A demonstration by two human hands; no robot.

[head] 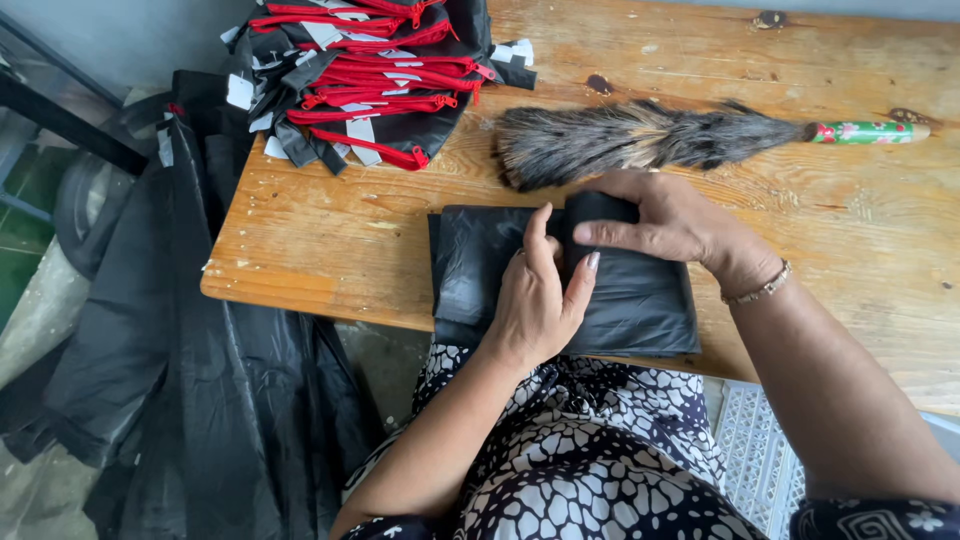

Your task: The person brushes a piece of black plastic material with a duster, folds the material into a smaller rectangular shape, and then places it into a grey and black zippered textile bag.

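Observation:
A folded piece of black fabric [640,300] lies on the wooden table [330,240] near its front edge. My left hand [535,300] rests on the middle of the fabric, fingers pressing down and thumb raised against a fold. My right hand [665,220] lies over the top edge, its fingers pinching a rolled fold of the same fabric. A thin bracelet [757,290] sits on my right wrist.
A stack of black pieces with red zippers and white tags [365,75] sits at the table's far left. A dark feather duster [630,140] with a green patterned handle [865,131] lies behind my hands. Black fabric [180,330] hangs off the table's left side.

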